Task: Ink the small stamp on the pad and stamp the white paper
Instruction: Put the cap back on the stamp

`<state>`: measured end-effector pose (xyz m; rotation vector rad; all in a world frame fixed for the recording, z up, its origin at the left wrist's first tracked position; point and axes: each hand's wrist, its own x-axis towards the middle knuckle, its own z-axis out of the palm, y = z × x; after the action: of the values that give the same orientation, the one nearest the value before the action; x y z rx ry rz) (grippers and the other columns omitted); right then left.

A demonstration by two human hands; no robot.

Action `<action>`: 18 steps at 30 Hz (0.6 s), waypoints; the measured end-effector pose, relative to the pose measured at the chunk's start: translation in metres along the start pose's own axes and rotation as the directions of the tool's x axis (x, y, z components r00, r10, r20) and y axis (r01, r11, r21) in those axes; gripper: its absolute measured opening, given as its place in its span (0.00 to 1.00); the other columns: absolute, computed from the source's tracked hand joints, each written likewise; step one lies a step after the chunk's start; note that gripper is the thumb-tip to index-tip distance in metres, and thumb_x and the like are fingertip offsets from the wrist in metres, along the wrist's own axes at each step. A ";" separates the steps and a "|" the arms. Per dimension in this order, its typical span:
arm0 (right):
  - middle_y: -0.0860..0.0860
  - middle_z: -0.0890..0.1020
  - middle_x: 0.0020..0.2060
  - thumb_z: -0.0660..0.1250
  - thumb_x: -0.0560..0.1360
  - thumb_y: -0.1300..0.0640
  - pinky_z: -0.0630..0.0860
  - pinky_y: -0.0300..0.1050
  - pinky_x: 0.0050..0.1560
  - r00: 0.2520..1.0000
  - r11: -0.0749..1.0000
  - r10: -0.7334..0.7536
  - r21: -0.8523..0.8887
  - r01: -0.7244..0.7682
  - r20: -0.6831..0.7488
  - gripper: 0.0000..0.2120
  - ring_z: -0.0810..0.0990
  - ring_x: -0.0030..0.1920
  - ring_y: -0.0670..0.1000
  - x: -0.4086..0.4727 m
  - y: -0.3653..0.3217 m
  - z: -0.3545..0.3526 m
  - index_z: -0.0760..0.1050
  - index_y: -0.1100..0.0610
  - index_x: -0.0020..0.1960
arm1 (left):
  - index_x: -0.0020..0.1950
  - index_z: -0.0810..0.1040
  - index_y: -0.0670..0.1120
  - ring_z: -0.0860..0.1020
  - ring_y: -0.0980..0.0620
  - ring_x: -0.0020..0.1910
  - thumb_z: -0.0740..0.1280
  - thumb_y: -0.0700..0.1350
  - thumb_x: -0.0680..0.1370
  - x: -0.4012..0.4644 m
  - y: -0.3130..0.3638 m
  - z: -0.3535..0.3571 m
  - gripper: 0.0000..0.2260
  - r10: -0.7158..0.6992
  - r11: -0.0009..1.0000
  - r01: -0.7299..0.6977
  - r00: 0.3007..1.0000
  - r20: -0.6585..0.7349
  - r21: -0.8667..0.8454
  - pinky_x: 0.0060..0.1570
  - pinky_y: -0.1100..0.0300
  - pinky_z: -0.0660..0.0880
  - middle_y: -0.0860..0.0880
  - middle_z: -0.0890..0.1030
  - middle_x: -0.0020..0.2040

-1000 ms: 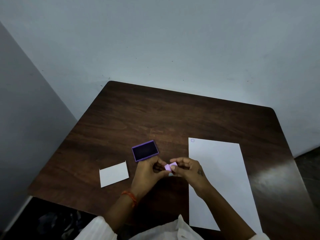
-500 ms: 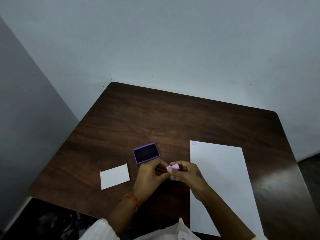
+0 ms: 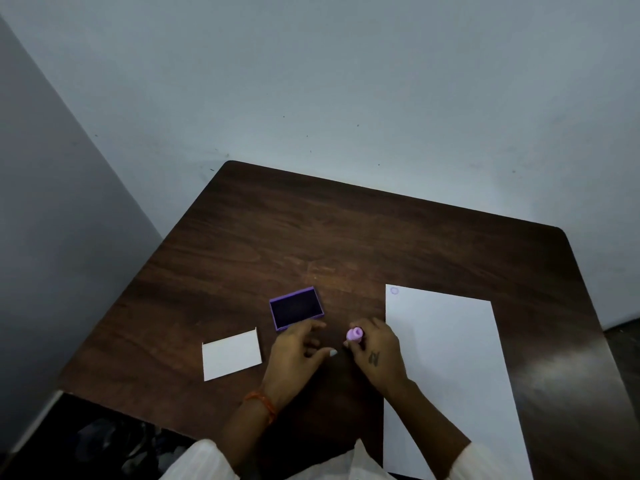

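Lilac plastic, the stamp (image 3: 355, 334) is pinched in the right hand (image 3: 375, 355) above the surface (image 3: 311, 237), between pad (image 3: 296, 308) and paper (image 3: 446, 368), probably ready for inking. The left hand (image 3: 294, 355) hangs spread and empty by the pad, perhaps to steady it.

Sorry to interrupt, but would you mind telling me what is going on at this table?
A person is stamping paper. The right hand holds a small pink stamp between the open purple ink pad and the long white paper, which already bears one faint ring mark in its far corner. The left hand hovers open by the pad. A small white card lies to the left.
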<state>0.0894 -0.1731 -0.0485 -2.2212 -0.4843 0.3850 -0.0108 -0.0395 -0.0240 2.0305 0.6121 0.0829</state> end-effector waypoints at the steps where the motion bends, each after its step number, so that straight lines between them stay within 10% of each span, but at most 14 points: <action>1: 0.58 0.83 0.44 0.65 0.74 0.58 0.73 0.39 0.47 1.000 1.000 0.011 -0.020 -0.011 0.018 0.07 0.80 0.45 0.54 0.001 0.000 0.001 0.79 0.61 0.45 | 0.60 0.74 0.54 0.78 0.63 0.46 0.74 0.47 0.69 0.000 -0.002 0.000 0.21 -0.003 1.000 0.003 1.000 -0.002 -0.002 0.43 0.71 0.75 0.53 0.80 0.53; 9: 0.53 0.76 0.62 0.71 0.67 0.41 0.74 0.49 0.60 0.997 0.965 -0.034 -0.262 0.013 -0.076 0.28 0.75 0.60 0.53 0.003 -0.031 -0.001 0.72 0.51 0.62 | 0.58 0.74 0.57 0.78 0.63 0.46 0.72 0.49 0.71 -0.006 -0.011 -0.019 0.17 -0.064 0.998 0.064 0.985 -0.160 -0.007 0.40 0.73 0.72 0.56 0.79 0.54; 18: 0.51 0.77 0.56 0.70 0.70 0.48 0.72 0.38 0.50 0.990 0.998 -0.054 -0.003 0.055 0.130 0.18 0.76 0.54 0.47 -0.012 -0.086 0.055 0.72 0.50 0.57 | 0.63 0.73 0.51 0.69 0.47 0.65 0.70 0.44 0.73 -0.025 -0.039 -0.057 0.19 -0.194 0.947 0.303 0.805 -0.561 0.107 0.63 0.52 0.68 0.48 0.71 0.68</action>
<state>0.0372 -0.0916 -0.0148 -2.1929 -0.6153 0.5024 -0.0655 0.0104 -0.0219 2.0909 1.2894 0.4758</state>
